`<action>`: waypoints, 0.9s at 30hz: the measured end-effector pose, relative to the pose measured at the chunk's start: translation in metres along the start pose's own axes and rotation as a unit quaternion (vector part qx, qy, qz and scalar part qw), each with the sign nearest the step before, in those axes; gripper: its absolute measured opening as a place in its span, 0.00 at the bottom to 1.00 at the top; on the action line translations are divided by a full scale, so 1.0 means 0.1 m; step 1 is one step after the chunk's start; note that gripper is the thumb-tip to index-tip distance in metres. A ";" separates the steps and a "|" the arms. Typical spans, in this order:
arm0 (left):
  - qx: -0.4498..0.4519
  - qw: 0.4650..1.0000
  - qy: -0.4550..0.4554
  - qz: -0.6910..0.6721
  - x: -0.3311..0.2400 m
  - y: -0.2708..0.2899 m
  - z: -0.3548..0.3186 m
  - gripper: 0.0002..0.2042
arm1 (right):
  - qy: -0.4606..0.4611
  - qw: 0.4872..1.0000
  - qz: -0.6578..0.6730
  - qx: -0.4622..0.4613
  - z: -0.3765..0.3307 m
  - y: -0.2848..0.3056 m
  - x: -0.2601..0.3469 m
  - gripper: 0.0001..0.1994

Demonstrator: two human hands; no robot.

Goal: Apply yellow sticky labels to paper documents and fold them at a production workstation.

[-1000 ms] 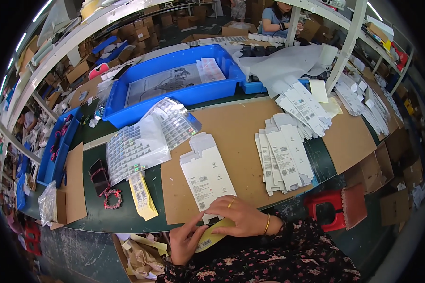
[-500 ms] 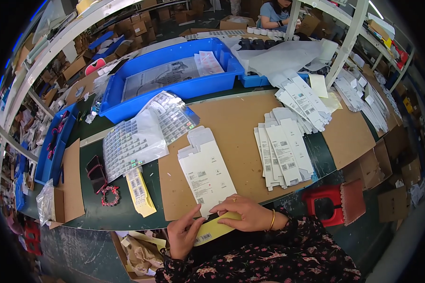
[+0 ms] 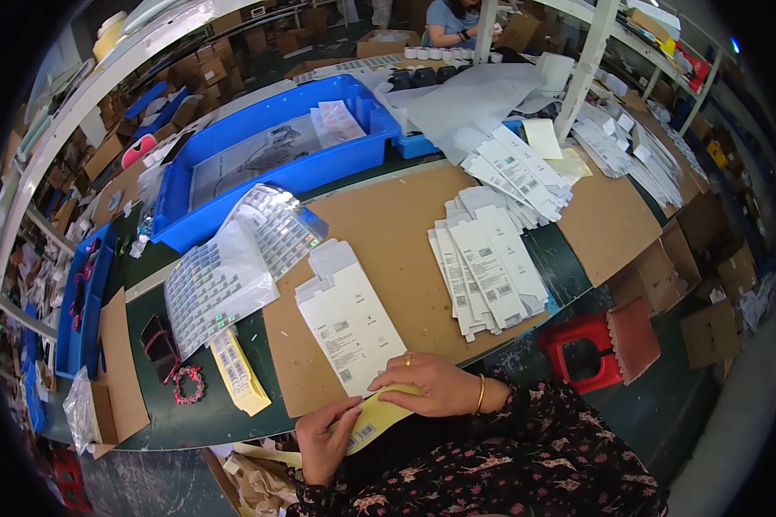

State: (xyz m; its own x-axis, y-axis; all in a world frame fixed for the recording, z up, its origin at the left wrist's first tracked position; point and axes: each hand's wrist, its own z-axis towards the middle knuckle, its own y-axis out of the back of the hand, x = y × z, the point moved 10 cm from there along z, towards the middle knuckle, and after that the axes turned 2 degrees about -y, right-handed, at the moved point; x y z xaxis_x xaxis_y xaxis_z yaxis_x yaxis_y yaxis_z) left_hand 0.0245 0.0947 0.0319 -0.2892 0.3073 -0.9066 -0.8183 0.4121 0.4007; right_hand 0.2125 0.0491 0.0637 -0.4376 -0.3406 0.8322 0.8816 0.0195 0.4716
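Both the left hand and the right hand are holding a strip in their fingers beside a carton lying on cardboard.

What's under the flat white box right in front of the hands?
Brown cardboard shows on both sides of the flat white box, with green table beneath the cardboard. Anything right under the box is covered, and the right hand hides part of its near end.

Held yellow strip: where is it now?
In the head view, low centre: the strip is between left hand and right hand, below the nearest white carton.
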 end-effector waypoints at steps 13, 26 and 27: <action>-0.055 0.997 0.041 -0.025 -0.03 0.12 0.30 0.08 | 0.079 0.955 -0.220 -0.181 0.14 0.48 0.42 0.15; -0.069 0.971 0.101 -0.204 0.12 0.07 0.14 0.10 | 0.115 0.970 -0.199 -0.084 0.14 -0.06 0.44 0.12; -0.068 0.966 0.107 -0.227 0.12 0.05 0.13 0.11 | 0.114 0.970 -0.199 -0.084 0.13 -0.07 0.43 0.12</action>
State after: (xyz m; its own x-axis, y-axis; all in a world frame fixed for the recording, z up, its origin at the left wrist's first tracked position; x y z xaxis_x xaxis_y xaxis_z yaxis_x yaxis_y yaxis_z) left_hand 0.0234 0.1118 0.0245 0.0299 -0.0681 -0.9972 -0.9383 0.3420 -0.0515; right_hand 0.1849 0.0468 0.1001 -0.7148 -0.4896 0.4994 0.6763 -0.3024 0.6717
